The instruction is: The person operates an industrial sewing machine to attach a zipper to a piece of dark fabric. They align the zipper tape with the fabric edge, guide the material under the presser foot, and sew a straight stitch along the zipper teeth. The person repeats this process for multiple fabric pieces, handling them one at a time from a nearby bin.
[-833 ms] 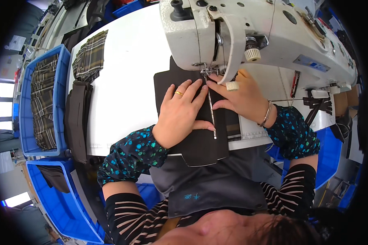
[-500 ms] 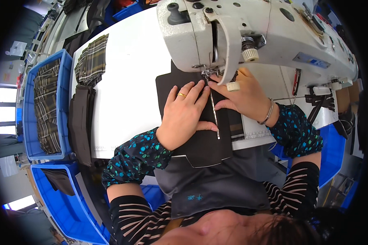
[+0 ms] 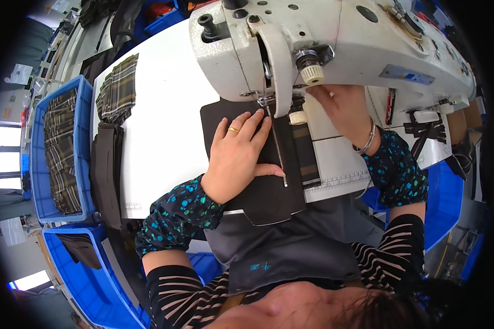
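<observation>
My left hand (image 3: 235,153) lies flat on a dark brown fabric panel (image 3: 263,200), fingers stretched toward the presser foot (image 3: 265,101) of a white sewing machine (image 3: 340,44). Along the panel, just right of that hand, runs a narrow zipper (image 3: 276,141) with pale metal teeth; my thumb touches its near end. A plaid fabric strip (image 3: 306,156) shows at the panel's right side. My right hand (image 3: 347,112) is off the fabric, raised beneath the machine's arm beside a cream knob (image 3: 313,74). Its fingertips are partly hidden behind the machine, and what they touch is not visible.
Plaid pieces (image 3: 118,90) and a dark folded stack (image 3: 107,170) lie at the white table's (image 3: 164,109) left side. Blue bins (image 3: 85,148) stand beyond it. To the right are a red-and-black tool (image 3: 390,107) and dark strips (image 3: 422,131).
My right hand has left the fabric beside the needle and moved up and right under the machine arm. My left hand stays flat on the panel. The whole view has shifted slightly.
</observation>
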Action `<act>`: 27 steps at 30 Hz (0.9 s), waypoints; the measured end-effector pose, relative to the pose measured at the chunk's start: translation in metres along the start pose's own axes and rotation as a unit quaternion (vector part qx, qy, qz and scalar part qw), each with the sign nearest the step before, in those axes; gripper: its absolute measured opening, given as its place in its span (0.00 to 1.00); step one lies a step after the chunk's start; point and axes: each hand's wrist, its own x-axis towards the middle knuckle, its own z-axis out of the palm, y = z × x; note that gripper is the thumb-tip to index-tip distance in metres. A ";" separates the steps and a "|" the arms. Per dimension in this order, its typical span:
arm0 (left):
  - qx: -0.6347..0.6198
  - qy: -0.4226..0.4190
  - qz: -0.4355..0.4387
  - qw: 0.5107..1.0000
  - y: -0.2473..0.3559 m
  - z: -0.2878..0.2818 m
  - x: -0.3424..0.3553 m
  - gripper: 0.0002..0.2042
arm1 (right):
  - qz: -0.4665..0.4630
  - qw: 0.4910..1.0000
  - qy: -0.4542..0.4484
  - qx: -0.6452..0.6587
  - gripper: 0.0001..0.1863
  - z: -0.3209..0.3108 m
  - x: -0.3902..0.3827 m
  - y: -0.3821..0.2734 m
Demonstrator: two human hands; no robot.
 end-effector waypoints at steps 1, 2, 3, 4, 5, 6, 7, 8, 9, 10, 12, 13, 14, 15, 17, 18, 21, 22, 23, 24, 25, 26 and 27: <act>-0.003 0.001 -0.002 1.000 0.000 0.000 0.000 0.49 | 0.009 0.999 0.013 0.029 0.11 -0.002 0.002 0.002; -0.003 0.001 0.000 1.000 0.001 -0.001 0.001 0.49 | 0.018 0.998 0.027 0.059 0.10 -0.003 0.004 0.003; -0.004 0.001 0.001 1.000 0.001 -0.001 0.001 0.49 | 0.034 0.996 0.018 0.075 0.08 -0.003 0.003 0.002; -0.004 0.000 0.003 1.000 0.001 -0.001 0.001 0.49 | 0.049 0.995 0.008 0.091 0.08 -0.003 0.002 0.000; 0.000 -0.004 0.003 1.000 0.001 -0.002 0.001 0.50 | 0.065 0.992 0.000 0.107 0.07 -0.003 0.001 -0.001; 0.003 -0.007 0.004 1.000 0.001 -0.002 0.000 0.50 | 0.057 0.993 0.010 0.102 0.07 -0.002 0.001 0.000; 0.007 -0.011 0.005 1.000 0.001 -0.002 0.000 0.50 | 0.050 0.994 0.020 0.098 0.07 0.000 0.002 0.001; 0.009 -0.010 0.006 1.000 0.001 -0.002 0.000 0.50 | 0.041 0.994 0.030 0.093 0.07 0.002 0.002 0.002; 0.010 -0.009 0.007 1.000 0.001 -0.002 -0.001 0.50 | 0.041 0.994 0.034 0.097 0.07 0.003 0.002 0.003; 0.012 -0.008 0.009 1.000 0.002 -0.002 -0.001 0.50 | 0.040 0.994 0.037 0.100 0.07 0.005 0.002 0.003; 0.016 -0.011 0.006 1.000 0.002 -0.003 -0.001 0.50 | 0.046 0.995 0.019 0.081 0.08 0.003 0.002 0.002; 0.018 -0.013 0.004 1.000 0.002 -0.004 -0.001 0.50 | 0.054 0.997 -0.003 0.060 0.09 0.000 0.001 -0.001; 0.017 -0.013 0.003 1.000 0.002 -0.004 -0.001 0.51 | 0.060 0.997 -0.024 0.040 0.10 -0.002 -0.001 -0.004; 0.017 -0.014 0.002 1.000 0.003 -0.004 -0.002 0.51 | 0.018 0.997 -0.081 -0.001 0.13 -0.001 -0.005 -0.003; -0.005 -0.006 -0.004 1.000 0.002 -0.002 -0.003 0.52 | -0.066 0.976 -0.192 -0.082 0.21 0.002 -0.015 0.000; -0.026 0.001 -0.009 1.000 0.001 0.000 -0.004 0.52 | -0.100 0.973 -0.199 -0.064 0.25 0.006 -0.018 -0.003; -0.054 0.010 -0.013 0.998 0.001 0.003 -0.006 0.51 | -0.168 0.958 -0.230 -0.037 0.40 0.016 -0.032 -0.013; -0.058 0.010 -0.013 0.998 0.001 0.003 -0.006 0.51 | -0.169 0.955 -0.239 -0.049 0.42 0.016 -0.032 -0.014; -0.056 0.009 -0.007 0.998 0.001 0.003 -0.006 0.51 | -0.170 0.952 -0.248 -0.060 0.44 0.014 -0.031 -0.015; -0.055 0.006 -0.001 0.998 0.001 0.004 -0.006 0.50 | -0.170 0.948 -0.258 -0.072 0.46 0.012 -0.031 -0.016; -0.054 0.004 0.005 0.999 0.000 0.004 -0.005 0.50 | -0.167 0.947 -0.264 -0.071 0.46 0.013 -0.032 -0.015; -0.050 0.003 0.008 0.999 0.000 0.004 -0.005 0.49 | -0.167 0.946 -0.267 -0.071 0.47 0.012 -0.032 -0.016; -0.047 0.002 0.012 0.999 0.000 0.003 -0.006 0.49 | -0.167 0.946 -0.270 -0.072 0.48 0.012 -0.033 -0.017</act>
